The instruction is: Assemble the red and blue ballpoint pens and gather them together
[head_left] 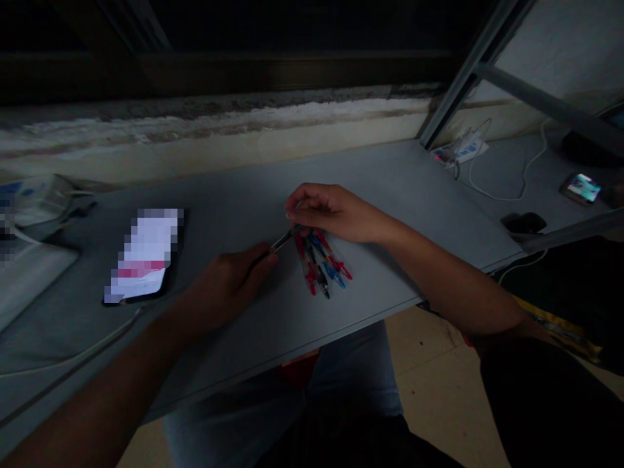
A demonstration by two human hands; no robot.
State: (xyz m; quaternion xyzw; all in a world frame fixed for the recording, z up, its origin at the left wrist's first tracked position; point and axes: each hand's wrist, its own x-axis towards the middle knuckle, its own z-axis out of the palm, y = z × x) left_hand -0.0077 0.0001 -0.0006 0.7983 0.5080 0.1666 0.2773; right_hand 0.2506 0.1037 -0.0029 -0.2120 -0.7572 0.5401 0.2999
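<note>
In my left hand (pixel 238 279) is a slim dark pen (pixel 280 244) with a lighter, clear-looking section, its far end pointing up and right. My right hand (pixel 324 211) is curled above the table, thumb and fingers closed together right at that end of the pen. Whether they grip the pen's tip or some small part is too dark to tell. Just below my right hand lies a fanned group of several pens (pixel 324 263) with red, black and blue parts; their upper ends are partly hidden by the hand.
A lit phone (pixel 146 257) lies on the grey table (pixel 273 318) at the left, near a white cable (pixel 97 351). Metal frame bars (pixel 536 91) stand at the right. Beyond them are a power strip (pixel 463 149), a dark mouse-like object (pixel 525 223) and another lit phone (pixel 584 188).
</note>
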